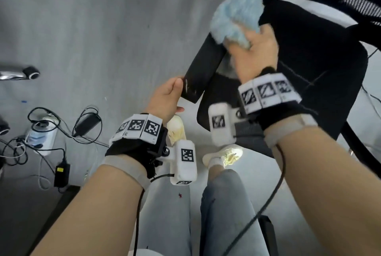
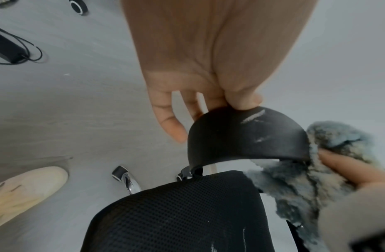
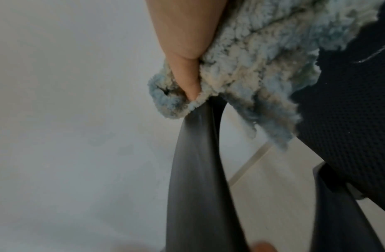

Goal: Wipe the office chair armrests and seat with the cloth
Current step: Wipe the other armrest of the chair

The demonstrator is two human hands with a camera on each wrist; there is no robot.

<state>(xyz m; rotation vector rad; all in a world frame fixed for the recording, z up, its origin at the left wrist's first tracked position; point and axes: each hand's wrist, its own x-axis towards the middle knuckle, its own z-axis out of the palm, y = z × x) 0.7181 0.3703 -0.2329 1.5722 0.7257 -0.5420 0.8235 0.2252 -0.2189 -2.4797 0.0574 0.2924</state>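
Black plastic armrest: near end pinched by left hand, thumb on top, fingers under; keep that brace firm. Farther up, right hand is bunched around fluffy blue cloth on armrest top. Long strokes w/ even pressure, incl. edges. Mesh seat beyond, not yet wiped.
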